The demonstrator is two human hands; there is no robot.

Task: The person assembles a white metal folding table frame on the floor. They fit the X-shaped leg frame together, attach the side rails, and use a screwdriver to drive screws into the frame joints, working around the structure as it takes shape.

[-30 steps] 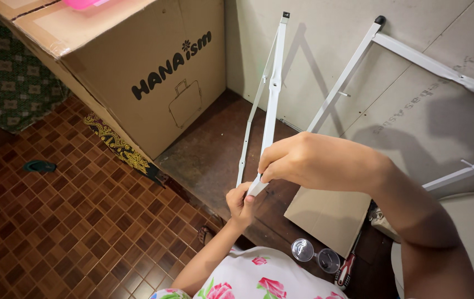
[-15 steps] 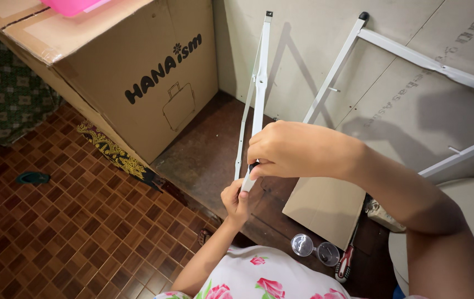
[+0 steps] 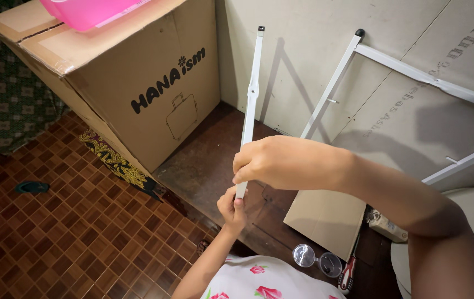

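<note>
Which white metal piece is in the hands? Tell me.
The slim flat white bar, pointing up, gripped by the right hand and the left hand at its lower end. The white tube frame leans untouched on the wall.

Over the last second I see the white metal strip [image 3: 250,105] go from two splayed bars to one closed line, standing nearly upright. My right hand [image 3: 281,161] has slid over it, hiding more of the lower end, and my left hand [image 3: 232,206] now pinches the very bottom tip.
</note>
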